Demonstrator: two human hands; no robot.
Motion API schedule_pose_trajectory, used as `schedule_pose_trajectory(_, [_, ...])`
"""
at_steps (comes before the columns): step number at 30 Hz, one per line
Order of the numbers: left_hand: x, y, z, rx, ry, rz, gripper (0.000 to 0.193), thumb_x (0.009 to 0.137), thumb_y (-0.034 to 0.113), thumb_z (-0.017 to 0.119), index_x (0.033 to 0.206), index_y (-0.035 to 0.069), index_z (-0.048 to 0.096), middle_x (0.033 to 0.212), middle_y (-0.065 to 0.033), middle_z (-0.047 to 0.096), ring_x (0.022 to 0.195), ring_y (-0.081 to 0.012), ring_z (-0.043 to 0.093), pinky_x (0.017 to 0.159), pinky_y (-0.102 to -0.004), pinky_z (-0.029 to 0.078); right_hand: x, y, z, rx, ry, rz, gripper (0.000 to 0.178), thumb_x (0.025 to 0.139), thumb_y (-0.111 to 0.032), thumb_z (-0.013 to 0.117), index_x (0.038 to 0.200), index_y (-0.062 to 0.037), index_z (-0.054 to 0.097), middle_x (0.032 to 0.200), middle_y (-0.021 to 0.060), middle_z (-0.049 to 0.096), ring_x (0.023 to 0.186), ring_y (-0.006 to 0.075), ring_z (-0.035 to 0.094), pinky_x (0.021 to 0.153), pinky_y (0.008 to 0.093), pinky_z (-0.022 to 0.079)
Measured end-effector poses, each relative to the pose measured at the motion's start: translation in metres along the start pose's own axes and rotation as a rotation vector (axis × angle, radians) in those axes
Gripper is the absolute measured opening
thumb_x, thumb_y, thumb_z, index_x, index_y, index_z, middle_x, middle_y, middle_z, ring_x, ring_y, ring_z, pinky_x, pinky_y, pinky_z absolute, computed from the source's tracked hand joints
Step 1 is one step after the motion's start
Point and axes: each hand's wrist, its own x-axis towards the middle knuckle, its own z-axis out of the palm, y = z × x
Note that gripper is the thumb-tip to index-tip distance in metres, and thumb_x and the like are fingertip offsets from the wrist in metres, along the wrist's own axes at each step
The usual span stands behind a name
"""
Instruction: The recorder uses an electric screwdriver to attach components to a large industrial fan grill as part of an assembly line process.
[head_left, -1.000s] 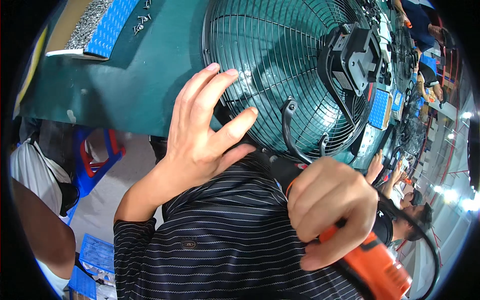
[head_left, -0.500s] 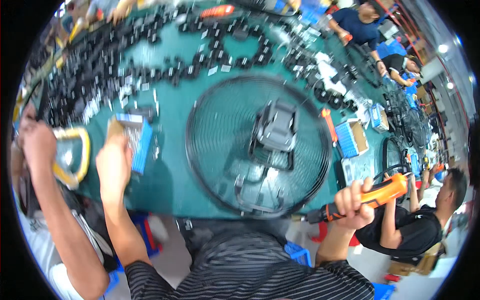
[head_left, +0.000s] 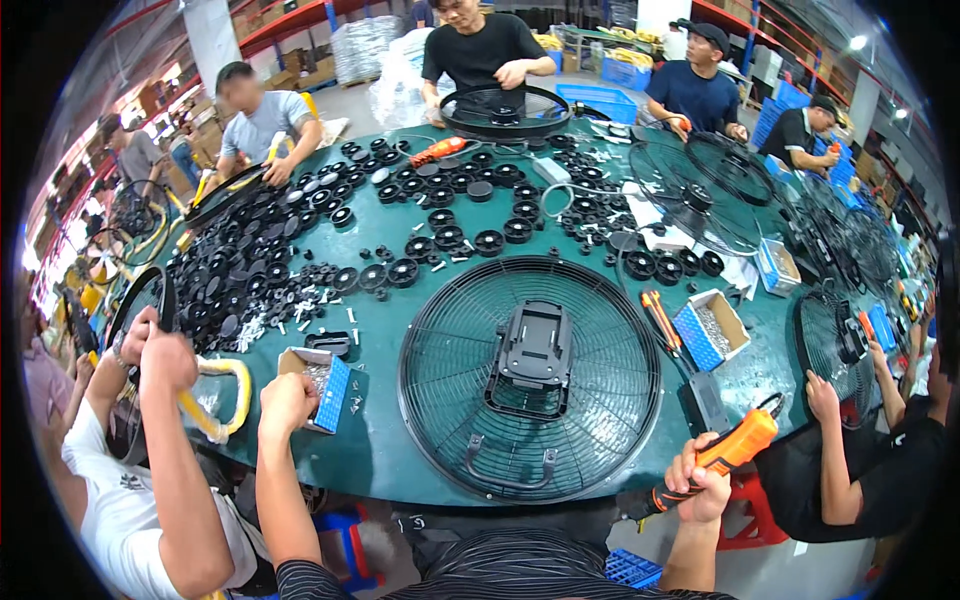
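In front of me a round black fan grille [head_left: 440, 420] lies flat on the green table, with a black motor housing [head_left: 535, 340] at its centre. My left hand [head_left: 287, 403] is at the near-left side of a small blue-and-white box [head_left: 345, 400] of screws, its fingers curled together. Its fingertips are partly hidden, so what they pinch is not visible. To the right of the grille, my right hand [head_left: 698, 482] grips an orange-and-black electric screwdriver [head_left: 735, 445]. The bit end points down and left, past the table's edge.
Many black round knobs [head_left: 440, 217] cover the table's far and left parts. A second screw box [head_left: 712, 330] and orange-handled pliers [head_left: 662, 322] lie right of the grille. Co-workers handle fan parts around the table; one's arm [head_left: 175, 440] is close on my left.
My view has tilted up, so the table appears lower and people behind it show. My left hand stays at the screw box. The screwdriver now slants more steeply in my right hand.
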Motion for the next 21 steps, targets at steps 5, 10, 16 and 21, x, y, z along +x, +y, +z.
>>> schedule_pose_trajectory(5, [-0.007,-0.007,-0.004,-0.036,0.038,-0.051,0.010,0.071,0.019,0.076,0.077,0.012,0.073,0.077,-0.0122,0.071,0.077,-0.0320,0.070,0.072,-0.0421,0.055,-0.004,0.001,-0.010,-0.162,0.050,0.014,0.041,0.076,-0.006,0.065,0.114,-0.0044,0.051,0.089,0.0108,0.055,0.054,0.0157,0.052,0.052,0.0299,0.046])
schedule_pose_trajectory(10, [-0.014,0.020,-0.018,-0.279,0.255,-0.044,0.012,0.080,0.016,0.073,0.084,0.005,0.067,0.083,-0.0139,0.071,0.078,-0.0306,0.069,0.073,-0.0410,0.054,-0.003,-0.003,0.007,-0.477,0.229,0.092,0.040,0.072,-0.002,0.066,0.109,0.0040,0.052,0.133,0.0299,0.053,0.068,0.0227,0.069,0.055,0.0294,0.054])
schedule_pose_trajectory(16, [-0.005,0.102,0.062,-1.426,0.173,0.160,0.013,0.099,0.017,0.060,0.104,0.005,0.059,0.130,-0.0116,0.059,0.108,-0.0155,0.055,0.096,-0.0311,0.043,-0.011,0.009,0.021,-0.492,0.176,0.313,0.048,0.073,0.006,0.067,0.117,0.0114,0.050,0.118,0.0184,0.056,0.082,0.0312,0.074,0.053,0.0304,0.058])
schedule_pose_trajectory(21, [-0.011,0.141,0.078,-1.630,0.142,-0.014,0.012,0.101,0.014,0.057,0.096,0.003,0.055,0.097,-0.0066,0.059,0.110,-0.0147,0.053,0.113,-0.0373,0.030,-0.003,0.006,0.032,-0.543,0.153,0.299,0.042,0.073,0.005,0.067,0.112,0.0100,0.051,0.113,0.0187,0.059,0.078,0.0308,0.073,0.052,0.0310,0.058])
